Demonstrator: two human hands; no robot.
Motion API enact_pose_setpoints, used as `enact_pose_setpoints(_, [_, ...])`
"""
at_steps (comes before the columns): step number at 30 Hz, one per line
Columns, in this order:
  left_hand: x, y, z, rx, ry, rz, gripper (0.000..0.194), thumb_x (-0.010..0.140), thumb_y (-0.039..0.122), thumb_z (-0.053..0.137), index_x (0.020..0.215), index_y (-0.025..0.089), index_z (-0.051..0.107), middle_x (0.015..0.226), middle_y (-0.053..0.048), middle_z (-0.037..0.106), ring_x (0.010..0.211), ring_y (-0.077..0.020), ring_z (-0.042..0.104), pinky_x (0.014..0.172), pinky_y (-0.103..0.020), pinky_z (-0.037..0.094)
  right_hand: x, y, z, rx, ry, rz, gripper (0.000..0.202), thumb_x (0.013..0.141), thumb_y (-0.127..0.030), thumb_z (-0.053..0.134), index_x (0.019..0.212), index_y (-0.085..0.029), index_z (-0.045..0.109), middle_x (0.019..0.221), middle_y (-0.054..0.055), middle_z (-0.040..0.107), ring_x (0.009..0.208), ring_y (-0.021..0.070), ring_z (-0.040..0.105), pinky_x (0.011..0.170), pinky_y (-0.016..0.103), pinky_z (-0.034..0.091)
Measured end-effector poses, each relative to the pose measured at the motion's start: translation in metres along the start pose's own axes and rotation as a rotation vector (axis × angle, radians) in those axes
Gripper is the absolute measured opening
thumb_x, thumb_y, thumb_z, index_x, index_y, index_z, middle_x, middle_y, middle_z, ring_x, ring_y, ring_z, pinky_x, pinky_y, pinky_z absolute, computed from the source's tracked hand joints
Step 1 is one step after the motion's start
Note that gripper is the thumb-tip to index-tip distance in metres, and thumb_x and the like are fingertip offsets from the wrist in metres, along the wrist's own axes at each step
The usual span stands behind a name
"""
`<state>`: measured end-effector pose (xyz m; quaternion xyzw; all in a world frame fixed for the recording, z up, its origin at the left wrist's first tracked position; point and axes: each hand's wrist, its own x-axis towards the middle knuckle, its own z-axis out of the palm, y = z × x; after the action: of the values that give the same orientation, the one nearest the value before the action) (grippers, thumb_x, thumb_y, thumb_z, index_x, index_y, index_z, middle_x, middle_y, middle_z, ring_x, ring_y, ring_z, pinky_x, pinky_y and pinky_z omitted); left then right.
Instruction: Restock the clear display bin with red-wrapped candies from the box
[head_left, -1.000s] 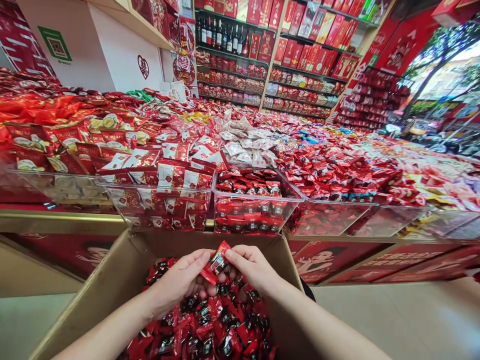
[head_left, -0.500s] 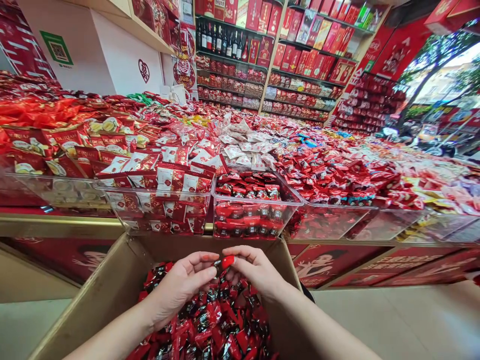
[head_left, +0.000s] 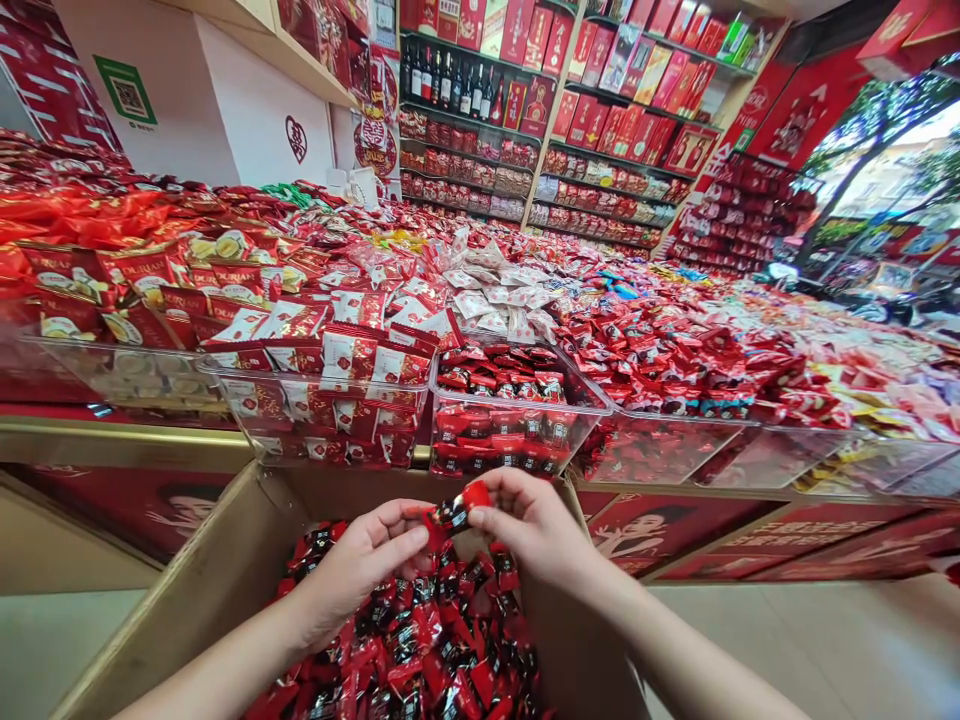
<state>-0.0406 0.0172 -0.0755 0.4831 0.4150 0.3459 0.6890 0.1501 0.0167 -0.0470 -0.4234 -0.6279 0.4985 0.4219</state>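
Above an open cardboard box, my right hand (head_left: 536, 525) pinches a red and black wrapped candy (head_left: 453, 513) by its right end. My left hand (head_left: 367, 555) has thumb and fingers closed on red wrapper at the candy's left end. Whether that wrapper belongs to a second candy, I cannot tell. Below both hands, the cardboard box (head_left: 184, 570) holds a loose heap of similar red and black candies (head_left: 420, 640). Just beyond it, a clear plastic bin (head_left: 517, 408) contains such candies lined up in rows.
Left of that bin stands another clear bin of red and white packets (head_left: 352, 355). Durian packets (head_left: 142, 270) lie farther left. Heaped red candies (head_left: 660, 350) fill the right side of the counter. Shelves with bottles (head_left: 446, 80) and red boxes rise behind.
My right hand has risen slightly, and more of the candy shows between my hands, tilted up to the right. My left hand has hardly moved. The view has shifted a little.
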Motion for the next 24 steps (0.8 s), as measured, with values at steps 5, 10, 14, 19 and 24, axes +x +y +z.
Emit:
enact_pose_setpoints(5, [0.002,-0.004,0.001,0.057,-0.029,-0.034,0.019,0.072,0.026,0.057,0.089,0.017,0.057,0.068,0.002,0.061,0.06,-0.0094,0.052,0.061,-0.023,0.042,0.018,-0.08,-0.046,-0.546,0.24,-0.48,0.018,0.074,-0.018,0.048,0.089,-0.02,0.057,0.085,0.002,0.06,0.077,0.0116,0.054,0.069,0.025,0.043])
enact_pose_setpoints(10, [0.007,-0.014,0.002,0.123,-0.077,-0.058,0.022,0.068,0.029,0.06,0.087,0.018,0.058,0.065,0.003,0.059,0.059,-0.011,0.052,0.059,-0.026,0.041,0.065,-0.109,-0.075,-0.975,0.125,-0.431,0.019,0.073,-0.014,0.045,0.08,-0.019,0.062,0.078,0.001,0.063,0.074,0.0124,0.055,0.07,0.027,0.041])
enact_pose_setpoints(14, [0.01,-0.021,-0.002,0.158,-0.103,-0.054,0.023,0.068,0.03,0.06,0.086,0.017,0.058,0.066,0.003,0.057,0.057,-0.0108,0.05,0.058,-0.026,0.04,0.091,-0.103,-0.083,-1.144,-0.138,-0.236,0.017,0.069,-0.015,0.049,0.08,-0.018,0.062,0.076,0.001,0.063,0.069,0.0119,0.054,0.065,0.025,0.04])
enact_pose_setpoints(19, [0.012,-0.025,-0.006,0.177,-0.116,-0.061,0.022,0.068,0.03,0.059,0.086,0.017,0.057,0.069,0.002,0.057,0.061,-0.0111,0.05,0.06,-0.026,0.041,0.101,-0.097,-0.089,-1.182,-0.361,-0.039,0.017,0.064,-0.017,0.054,0.08,-0.017,0.062,0.073,0.001,0.063,0.065,0.0105,0.052,0.057,0.021,0.038])
enact_pose_setpoints(24, [0.015,-0.028,-0.007,0.2,-0.128,-0.087,0.023,0.069,0.03,0.058,0.086,0.015,0.056,0.065,0.002,0.056,0.057,-0.0108,0.049,0.057,-0.026,0.039,0.102,-0.096,-0.086,-1.182,-0.403,-0.015,0.016,0.063,-0.019,0.054,0.076,-0.015,0.062,0.067,0.0,0.061,0.058,0.0089,0.049,0.052,0.02,0.036])
